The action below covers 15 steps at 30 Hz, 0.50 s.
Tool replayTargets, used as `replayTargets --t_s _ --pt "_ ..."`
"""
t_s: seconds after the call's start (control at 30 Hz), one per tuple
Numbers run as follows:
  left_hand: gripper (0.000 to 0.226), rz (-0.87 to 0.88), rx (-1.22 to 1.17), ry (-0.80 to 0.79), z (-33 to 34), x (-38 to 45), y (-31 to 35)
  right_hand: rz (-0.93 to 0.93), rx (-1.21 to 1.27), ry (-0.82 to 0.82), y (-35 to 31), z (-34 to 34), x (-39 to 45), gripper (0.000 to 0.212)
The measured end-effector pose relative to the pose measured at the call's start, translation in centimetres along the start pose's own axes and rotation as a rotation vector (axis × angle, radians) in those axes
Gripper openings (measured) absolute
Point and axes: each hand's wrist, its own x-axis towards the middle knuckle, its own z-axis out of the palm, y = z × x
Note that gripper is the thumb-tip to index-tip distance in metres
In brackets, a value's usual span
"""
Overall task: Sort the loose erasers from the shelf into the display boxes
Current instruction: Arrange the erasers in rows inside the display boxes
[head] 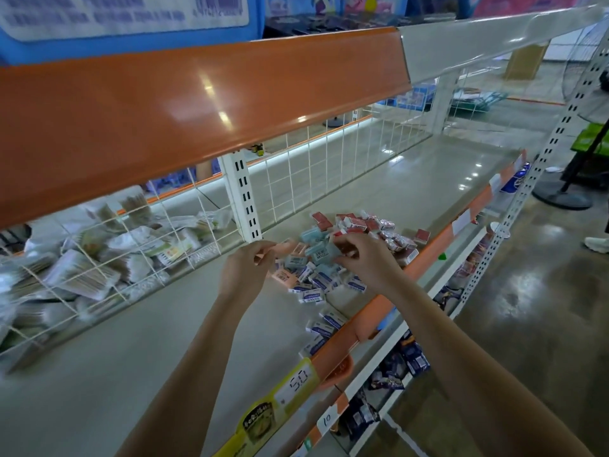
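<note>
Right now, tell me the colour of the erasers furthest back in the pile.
Red erasers, clearest in the head view.

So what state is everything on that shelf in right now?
Left hand: fingers pinching a pink eraser.
Right hand: fingers curled into the pile, gripping a pale blue eraser.
Erasers: loose, jumbled in a heap on the shelf.
Wire divider: upright, with packets behind it.
Price tag: clipped on the shelf edge.

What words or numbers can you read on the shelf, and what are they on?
"50" on the yellow price tag on the shelf's front edge.
"10" handwritten on the white tag on the lower shelf's edge.
Blue sign above: print too blurred.
Erasers: wrapper print too small.
</note>
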Motion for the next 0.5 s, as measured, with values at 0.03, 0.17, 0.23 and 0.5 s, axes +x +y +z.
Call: replayTargets --t_s 0.03,0.17,0.23,0.5 --pt "0.020 -0.026 -0.042 -0.002 -0.5 -0.5 -0.2 0.017 0.092 -0.024 -0.5 0.2 0.0 0.040" --pt "0.018 -0.157 -0.253 -0.013 -3.0 -3.2 -1.1 0.066 0.525 -0.174 -2.7 1.7 -1.2 0.031" --pt "0.018 -0.221 -0.379 0.003 -4.5 -5.0 -1.3 0.078 0.743 -0.211 -4.1 2.7 -2.2 0.028" --pt "0.027 -0.362 -0.576 0.135 -10.6 -11.9 -2.9 0.127 1.300 -0.418 -8.9 6.8 -5.4 0.023"
